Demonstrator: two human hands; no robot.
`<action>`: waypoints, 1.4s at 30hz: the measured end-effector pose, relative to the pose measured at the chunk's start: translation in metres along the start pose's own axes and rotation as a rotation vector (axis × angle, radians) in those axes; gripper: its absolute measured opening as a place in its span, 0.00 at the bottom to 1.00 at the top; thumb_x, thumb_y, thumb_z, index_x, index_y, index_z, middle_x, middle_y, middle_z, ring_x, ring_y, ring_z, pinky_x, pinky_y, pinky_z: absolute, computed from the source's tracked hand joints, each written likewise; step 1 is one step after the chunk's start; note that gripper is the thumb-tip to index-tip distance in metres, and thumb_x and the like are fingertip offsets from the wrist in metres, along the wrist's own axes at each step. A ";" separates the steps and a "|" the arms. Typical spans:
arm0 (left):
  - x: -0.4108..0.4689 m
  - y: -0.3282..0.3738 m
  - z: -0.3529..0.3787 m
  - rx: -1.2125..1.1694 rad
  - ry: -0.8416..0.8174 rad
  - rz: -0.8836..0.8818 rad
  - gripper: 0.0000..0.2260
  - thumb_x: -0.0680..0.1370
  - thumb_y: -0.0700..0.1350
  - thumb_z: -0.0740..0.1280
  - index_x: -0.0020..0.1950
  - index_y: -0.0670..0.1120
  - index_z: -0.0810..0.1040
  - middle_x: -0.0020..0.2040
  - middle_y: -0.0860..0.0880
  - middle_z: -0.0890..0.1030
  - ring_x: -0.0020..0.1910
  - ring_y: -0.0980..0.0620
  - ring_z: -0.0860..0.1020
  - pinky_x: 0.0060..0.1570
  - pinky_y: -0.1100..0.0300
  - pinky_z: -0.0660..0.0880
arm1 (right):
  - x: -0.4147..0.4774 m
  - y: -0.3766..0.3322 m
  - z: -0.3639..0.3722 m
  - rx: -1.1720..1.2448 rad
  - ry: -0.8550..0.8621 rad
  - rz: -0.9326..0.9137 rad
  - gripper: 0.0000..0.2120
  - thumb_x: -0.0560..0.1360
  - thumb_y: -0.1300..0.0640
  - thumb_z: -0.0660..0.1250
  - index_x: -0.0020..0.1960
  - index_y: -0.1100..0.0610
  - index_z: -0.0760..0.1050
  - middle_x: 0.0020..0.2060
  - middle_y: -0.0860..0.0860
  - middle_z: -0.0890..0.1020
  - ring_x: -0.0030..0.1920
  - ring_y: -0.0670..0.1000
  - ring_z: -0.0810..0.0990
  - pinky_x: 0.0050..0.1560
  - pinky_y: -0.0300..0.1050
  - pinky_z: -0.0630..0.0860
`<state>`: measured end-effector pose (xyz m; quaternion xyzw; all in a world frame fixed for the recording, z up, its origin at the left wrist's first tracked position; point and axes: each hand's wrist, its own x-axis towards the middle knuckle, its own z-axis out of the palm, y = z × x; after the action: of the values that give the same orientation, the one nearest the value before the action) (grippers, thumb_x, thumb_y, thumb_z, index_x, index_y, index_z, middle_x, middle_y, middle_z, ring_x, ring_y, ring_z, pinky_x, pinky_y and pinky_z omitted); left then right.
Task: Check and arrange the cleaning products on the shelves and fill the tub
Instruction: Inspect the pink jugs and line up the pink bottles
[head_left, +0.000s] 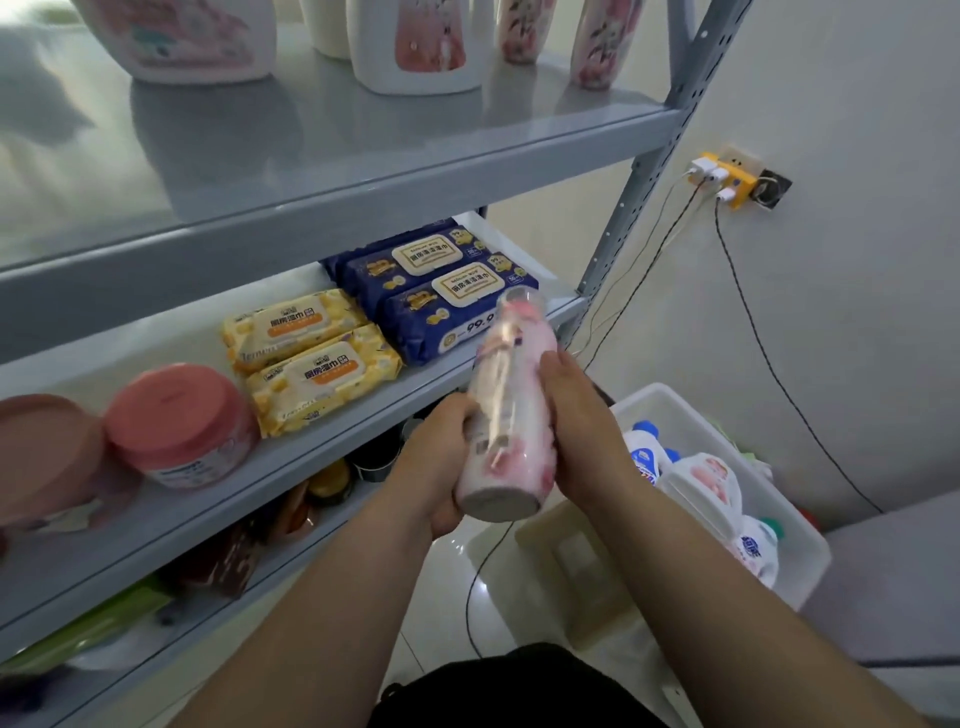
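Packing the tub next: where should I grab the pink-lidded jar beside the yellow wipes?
Probably a grip spanning its round pink lid, coming from the shelf's open front and above; another jar on the left and the yellow wipes on the right crowd its sides.

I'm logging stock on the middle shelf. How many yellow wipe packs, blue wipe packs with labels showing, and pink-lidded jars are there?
Yellow wipe packs: 2
Blue wipe packs, label showing: 2
Pink-lidded jars: 2
Total: 6
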<state>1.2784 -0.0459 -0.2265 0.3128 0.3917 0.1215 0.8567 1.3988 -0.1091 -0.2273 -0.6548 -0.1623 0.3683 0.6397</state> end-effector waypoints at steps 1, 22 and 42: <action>-0.002 -0.001 -0.002 -0.123 -0.046 -0.033 0.14 0.80 0.46 0.63 0.61 0.40 0.77 0.44 0.41 0.84 0.39 0.44 0.83 0.44 0.52 0.80 | -0.002 -0.004 0.000 -0.049 -0.014 -0.055 0.25 0.80 0.36 0.63 0.73 0.44 0.71 0.63 0.50 0.82 0.58 0.51 0.85 0.53 0.49 0.84; -0.015 -0.006 -0.010 0.214 0.115 0.421 0.17 0.81 0.45 0.67 0.63 0.65 0.67 0.59 0.50 0.81 0.53 0.47 0.85 0.51 0.45 0.84 | -0.003 -0.003 0.007 -0.065 -0.143 0.209 0.07 0.83 0.53 0.63 0.59 0.47 0.78 0.49 0.54 0.87 0.47 0.57 0.86 0.52 0.56 0.83; -0.018 0.006 -0.043 0.347 0.079 0.394 0.22 0.77 0.40 0.72 0.63 0.61 0.69 0.59 0.49 0.79 0.52 0.44 0.85 0.48 0.46 0.84 | 0.003 0.020 0.004 0.220 -0.379 0.196 0.28 0.74 0.61 0.74 0.72 0.55 0.71 0.63 0.61 0.81 0.61 0.66 0.83 0.54 0.65 0.82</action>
<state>1.2345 -0.0303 -0.2335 0.5202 0.3712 0.2291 0.7342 1.3926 -0.1068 -0.2470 -0.5130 -0.1743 0.5604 0.6264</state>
